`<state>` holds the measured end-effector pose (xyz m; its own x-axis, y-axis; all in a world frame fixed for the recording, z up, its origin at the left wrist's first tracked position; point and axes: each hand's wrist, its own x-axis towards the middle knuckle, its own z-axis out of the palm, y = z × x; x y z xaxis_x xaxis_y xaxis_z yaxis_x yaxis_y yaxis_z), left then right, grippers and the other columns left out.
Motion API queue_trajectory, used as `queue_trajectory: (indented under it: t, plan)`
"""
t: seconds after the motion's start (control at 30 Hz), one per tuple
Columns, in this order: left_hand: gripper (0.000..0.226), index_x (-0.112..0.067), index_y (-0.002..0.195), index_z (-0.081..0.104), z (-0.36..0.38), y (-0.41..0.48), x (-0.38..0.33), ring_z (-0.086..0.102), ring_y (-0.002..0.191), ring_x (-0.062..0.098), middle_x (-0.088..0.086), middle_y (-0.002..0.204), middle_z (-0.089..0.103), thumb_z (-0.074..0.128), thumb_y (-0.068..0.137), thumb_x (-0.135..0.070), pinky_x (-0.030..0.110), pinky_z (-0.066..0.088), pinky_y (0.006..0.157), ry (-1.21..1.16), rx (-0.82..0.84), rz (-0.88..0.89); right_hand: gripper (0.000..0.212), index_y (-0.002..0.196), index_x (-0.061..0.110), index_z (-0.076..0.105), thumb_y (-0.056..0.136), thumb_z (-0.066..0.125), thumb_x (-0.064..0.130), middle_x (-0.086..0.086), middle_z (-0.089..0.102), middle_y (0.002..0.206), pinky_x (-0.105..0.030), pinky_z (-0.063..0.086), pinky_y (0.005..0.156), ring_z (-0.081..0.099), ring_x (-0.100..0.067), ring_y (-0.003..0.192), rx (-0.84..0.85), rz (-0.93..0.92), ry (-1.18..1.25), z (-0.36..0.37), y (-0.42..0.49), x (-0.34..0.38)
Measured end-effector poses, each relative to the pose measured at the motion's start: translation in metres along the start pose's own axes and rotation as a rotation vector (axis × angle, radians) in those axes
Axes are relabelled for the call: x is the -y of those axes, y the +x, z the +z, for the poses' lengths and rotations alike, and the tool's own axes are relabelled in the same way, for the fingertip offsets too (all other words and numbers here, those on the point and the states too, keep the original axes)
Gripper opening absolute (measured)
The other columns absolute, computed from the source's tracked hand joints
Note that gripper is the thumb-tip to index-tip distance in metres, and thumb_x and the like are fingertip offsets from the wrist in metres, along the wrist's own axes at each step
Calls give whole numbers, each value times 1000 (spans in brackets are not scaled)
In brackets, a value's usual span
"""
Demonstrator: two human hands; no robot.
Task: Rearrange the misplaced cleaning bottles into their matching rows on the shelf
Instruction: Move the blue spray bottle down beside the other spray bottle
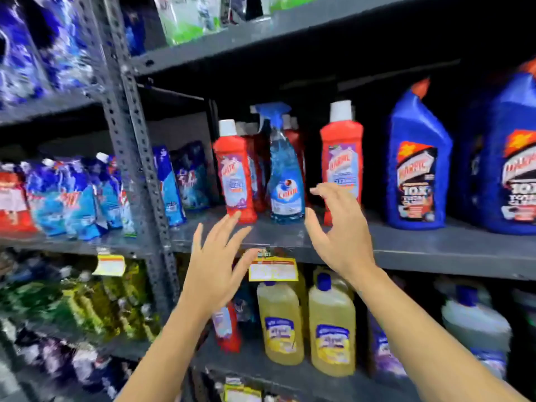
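A clear blue spray bottle (285,175) with a blue trigger stands on the grey middle shelf (435,248) among red bottles with white caps (235,172), one more red bottle (342,158) to its right. My left hand (216,268) is raised with fingers spread, its fingertips near the base of the left red bottle. My right hand (338,227) is open and curved, just right of the spray bottle and in front of the right red bottle. Neither hand holds anything.
Two big blue bottles (417,166) stand at the right of the same shelf. Below are yellow bottles (282,323), a small red bottle (227,329) and a yellow price tag (272,269). Blue pouches (72,198) fill the left bay beyond a perforated upright (139,169).
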<state>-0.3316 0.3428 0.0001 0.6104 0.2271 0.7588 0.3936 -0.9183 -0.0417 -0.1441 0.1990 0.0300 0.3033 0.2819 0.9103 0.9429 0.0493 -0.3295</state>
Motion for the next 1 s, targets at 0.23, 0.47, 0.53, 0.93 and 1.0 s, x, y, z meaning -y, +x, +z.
queue_trajectory:
  t: [0.23,0.47,0.53,0.93,1.0]
  plan:
    - [58,-21,135,51,47,9,58,27,140,18,-3,152,34,21,98,-54,53,10,114,-24,31,-108,43,124,4,56,84,62,18,-15,57,126,-34,38,98,54,-33,117,170,92,-127,54,50,-19]
    - [57,-20,134,53,74,19,71,22,141,12,-3,148,41,22,98,-51,49,12,115,-50,36,-72,47,133,10,50,87,55,22,-9,51,132,-38,45,89,51,-28,119,39,238,-137,91,84,-8]
    - [55,-19,131,56,78,19,75,31,138,14,-2,142,49,24,98,-50,48,15,114,-45,5,-47,51,135,10,47,88,56,25,-11,49,132,-36,43,88,50,-29,119,6,217,-172,99,92,-5]
    - [48,-15,102,72,100,22,89,65,99,21,4,105,72,39,96,-49,42,36,93,-53,-267,57,99,150,9,22,77,71,53,-14,42,148,-42,42,105,48,-31,131,-38,506,-179,121,115,6]
    - [47,-14,101,71,101,23,90,65,98,22,4,104,72,39,97,-49,41,36,89,-53,-292,77,103,143,10,32,66,75,62,-12,54,138,-43,48,100,60,-31,120,23,672,-121,125,114,3]
